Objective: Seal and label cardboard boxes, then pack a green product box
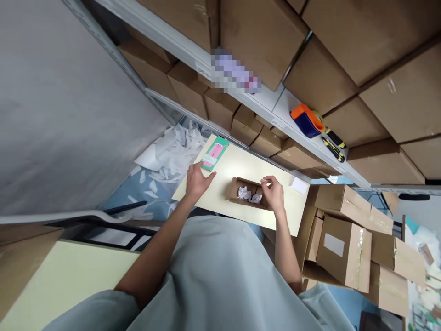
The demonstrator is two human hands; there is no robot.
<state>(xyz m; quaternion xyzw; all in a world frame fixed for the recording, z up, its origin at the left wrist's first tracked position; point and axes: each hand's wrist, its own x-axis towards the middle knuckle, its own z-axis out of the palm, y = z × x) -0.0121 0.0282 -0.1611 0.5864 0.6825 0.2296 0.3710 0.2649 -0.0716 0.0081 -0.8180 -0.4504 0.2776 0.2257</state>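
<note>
A small open cardboard box (235, 191) sits on a pale yellow board (237, 163), with crumpled white paper (248, 195) inside. My right hand (274, 193) rests at the box's right end, fingers pinched together at its rim; what they grip is too small to name. My left hand (197, 179) lies on the board with fingers reaching a green packet with a pink item (215, 153), touching its near end.
Metal shelving (275, 108) full of brown cartons runs across the top, with an orange and blue tape dispenser (308, 120) on it. Several cartons (344, 243) are stacked at right. Torn white paper (170, 154) litters the floor at left. A white slip (299, 185) lies on the board.
</note>
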